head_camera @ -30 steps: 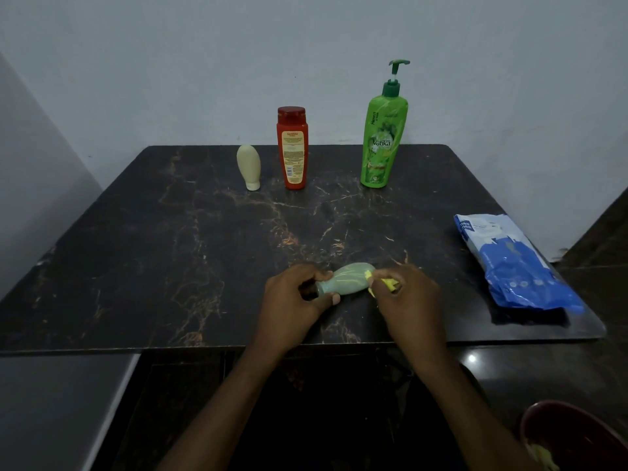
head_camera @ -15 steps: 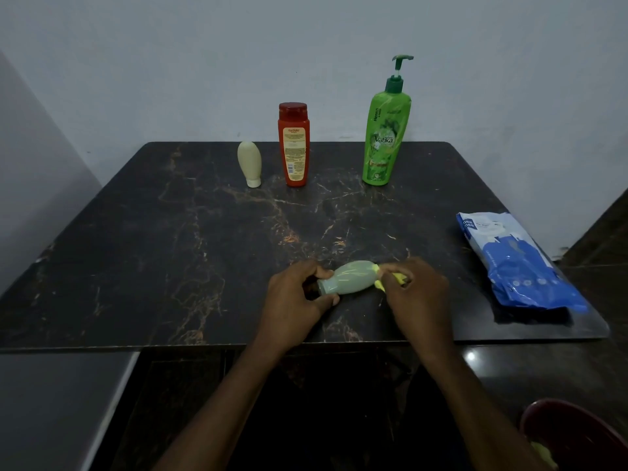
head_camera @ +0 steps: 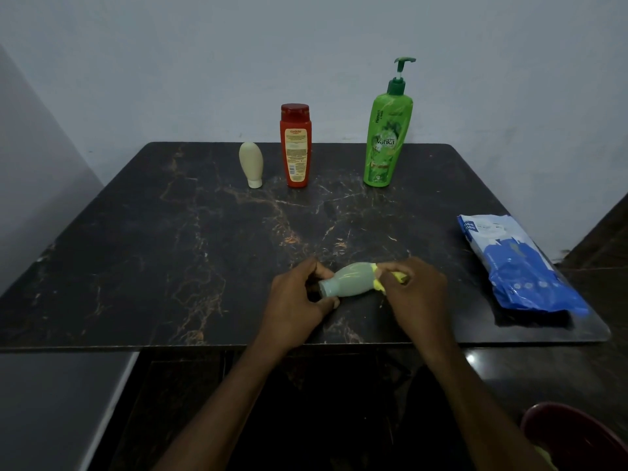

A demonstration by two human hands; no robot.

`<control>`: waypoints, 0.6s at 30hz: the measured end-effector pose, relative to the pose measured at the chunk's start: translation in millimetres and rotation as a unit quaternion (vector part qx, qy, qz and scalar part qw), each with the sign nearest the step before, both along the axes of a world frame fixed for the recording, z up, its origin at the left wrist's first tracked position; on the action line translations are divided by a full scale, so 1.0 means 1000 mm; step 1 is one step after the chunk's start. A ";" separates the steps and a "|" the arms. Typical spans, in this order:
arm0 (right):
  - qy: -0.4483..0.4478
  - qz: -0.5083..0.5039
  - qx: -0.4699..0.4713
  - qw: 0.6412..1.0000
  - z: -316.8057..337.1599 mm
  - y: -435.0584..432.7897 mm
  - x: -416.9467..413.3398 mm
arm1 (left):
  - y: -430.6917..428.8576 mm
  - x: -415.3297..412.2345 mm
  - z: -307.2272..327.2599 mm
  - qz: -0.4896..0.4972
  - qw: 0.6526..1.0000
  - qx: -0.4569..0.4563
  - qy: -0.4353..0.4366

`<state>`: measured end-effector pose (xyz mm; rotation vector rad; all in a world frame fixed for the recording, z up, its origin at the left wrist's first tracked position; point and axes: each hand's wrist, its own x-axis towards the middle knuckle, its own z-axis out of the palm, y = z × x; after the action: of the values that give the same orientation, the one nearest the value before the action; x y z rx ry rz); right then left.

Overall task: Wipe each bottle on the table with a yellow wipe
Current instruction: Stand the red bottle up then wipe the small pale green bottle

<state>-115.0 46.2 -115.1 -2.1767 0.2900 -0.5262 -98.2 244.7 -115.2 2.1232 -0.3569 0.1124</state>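
Barely shifted over the past second, the right hand (head_camera: pixel 418 294) has worked its yellow wipe (head_camera: pixel 378 284) only a little further round the broad end of a small pale bottle (head_camera: pixel 350 283). Its fingers pinch the wipe against that end, while the left hand (head_camera: pixel 299 300) grips the narrow cap end. The bottle lies sideways between them, near the middle of the table's (head_camera: pixel 170 266) near edge; whether it rests on the top or is held just above it cannot be told.

Three more bottles stand in a row along the far edge: a cream bottle (head_camera: pixel 250 163) on its cap, a red bottle (head_camera: pixel 295 147) beside it and a tall green pump bottle (head_camera: pixel 385 137) to the right. A blue pack (head_camera: pixel 520 266) lies by the right edge.

Good wiping here likely means turning the bottle with the left hand so that the wipe covers the whole body, then swapping ends to reach the neck and cap that the holding fingers hide.
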 end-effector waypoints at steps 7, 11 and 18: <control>-0.032 0.035 -0.023 0.999 -0.002 0.047 -0.024 | -0.004 -0.001 -0.001 0.015 1.000 0.002 -0.018; -0.037 0.074 -0.025 0.996 -0.005 0.056 -0.029 | -0.004 -0.002 -0.002 0.028 0.999 0.007 -0.022; -0.002 -0.017 -0.017 1.000 0.003 0.006 -0.003 | -0.003 -0.001 -0.003 0.025 0.999 0.029 -0.010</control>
<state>-118.0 51.7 -112.5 -2.2061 0.3176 -0.5581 -98.8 242.0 -118.5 2.1903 -0.3211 0.1541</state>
